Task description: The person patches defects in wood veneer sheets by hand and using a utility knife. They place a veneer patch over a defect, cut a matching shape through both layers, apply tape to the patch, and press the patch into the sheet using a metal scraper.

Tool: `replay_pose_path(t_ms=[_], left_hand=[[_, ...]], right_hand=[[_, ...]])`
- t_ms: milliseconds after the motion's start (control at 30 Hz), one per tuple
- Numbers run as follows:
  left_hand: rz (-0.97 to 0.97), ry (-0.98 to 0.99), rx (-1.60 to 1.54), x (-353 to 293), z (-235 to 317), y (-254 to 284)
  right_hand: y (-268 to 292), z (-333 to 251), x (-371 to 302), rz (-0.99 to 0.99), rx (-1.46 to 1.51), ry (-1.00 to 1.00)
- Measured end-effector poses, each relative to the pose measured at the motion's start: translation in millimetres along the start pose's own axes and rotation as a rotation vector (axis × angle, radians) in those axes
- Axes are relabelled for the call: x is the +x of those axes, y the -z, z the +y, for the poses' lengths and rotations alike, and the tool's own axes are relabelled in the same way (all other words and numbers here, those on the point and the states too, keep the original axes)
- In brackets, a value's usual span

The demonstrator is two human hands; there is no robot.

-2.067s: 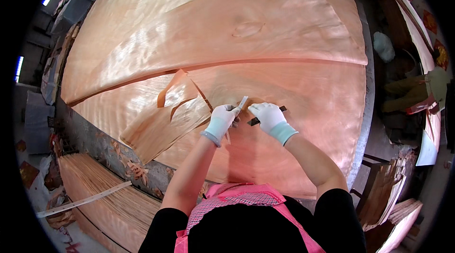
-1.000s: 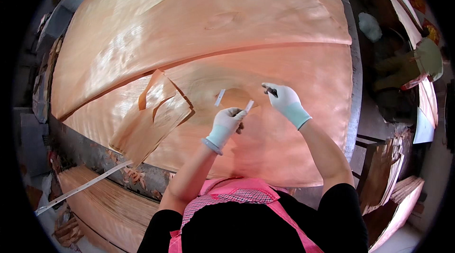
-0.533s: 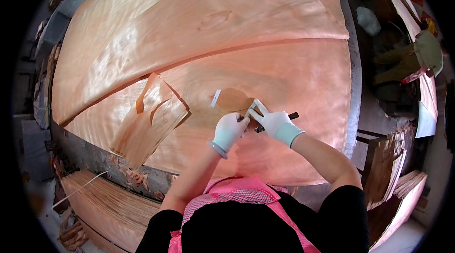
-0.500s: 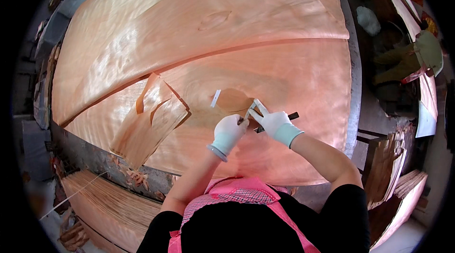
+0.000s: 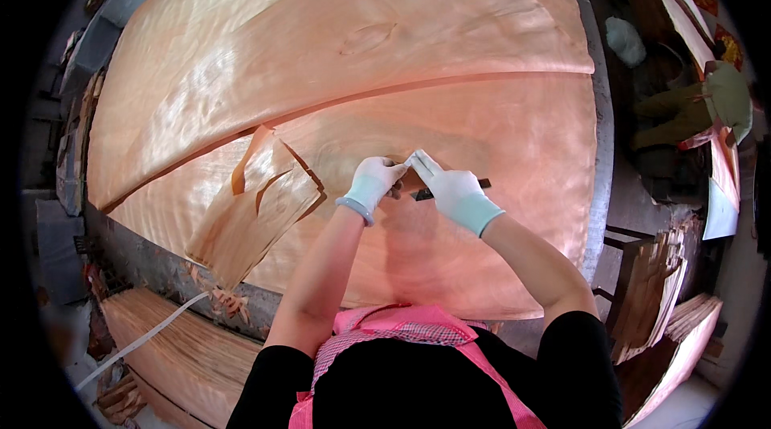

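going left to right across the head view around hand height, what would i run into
Torn veneer piece → left gloved hand → right gloved hand → grey table edge → co-worker in green.

To the right of the right hand (image 5: 454, 198), the lower veneer sheet (image 5: 534, 148) lay flat, and a hand could pass there up to the table's edge. The dark tool (image 5: 484, 183) in this hand stuck out on both sides, so a close passage would meet its ends. Between the left hand (image 5: 374, 180) and the right fingertips there was almost no gap. On the left side, the torn veneer pieces (image 5: 261, 224) stood in the way with raised, curled edges, but a flat strip of sheet remained between them and the left hand. Farther away, the edge of the upper veneer sheet (image 5: 353, 43) made a long low step. Nearer, the apron (image 5: 405, 323) and the two forearms closed the way.
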State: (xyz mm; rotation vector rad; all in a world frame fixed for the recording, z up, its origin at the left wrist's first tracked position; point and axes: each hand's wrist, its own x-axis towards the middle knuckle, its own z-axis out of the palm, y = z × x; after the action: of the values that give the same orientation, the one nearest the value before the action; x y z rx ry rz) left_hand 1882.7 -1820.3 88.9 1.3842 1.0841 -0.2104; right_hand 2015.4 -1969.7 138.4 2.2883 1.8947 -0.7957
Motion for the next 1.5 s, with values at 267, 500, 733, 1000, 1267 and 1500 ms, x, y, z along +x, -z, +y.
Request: replay_pose_path(t_ms=[267,500,733,1000,1267,1500], left_hand=[[0.318,-0.346,0.888,-21,-3,-12],[-0.052,-0.080,0.228,-37,-17,34],[0.224,-0.148,0.684,-49,-37,22],[0.945,-0.384,0.767,-126,-123,161],[0.813,-0.017,1.080,-177,-217,323],[0.924,-0.171,1.023,-199,-233,329]], right_hand=[[-15,-15,17,-0.122,-0.116,-0.109],[-4,-22,13,-0.128,-0.116,-0.113],[-20,-70,7,-0.184,-0.095,-0.095],[-14,-33,-41,0.209,0.240,-0.143],[-96,-46,-163,0.175,0.220,-0.196],[-153,-87,-217,0.033,0.054,-0.212]])
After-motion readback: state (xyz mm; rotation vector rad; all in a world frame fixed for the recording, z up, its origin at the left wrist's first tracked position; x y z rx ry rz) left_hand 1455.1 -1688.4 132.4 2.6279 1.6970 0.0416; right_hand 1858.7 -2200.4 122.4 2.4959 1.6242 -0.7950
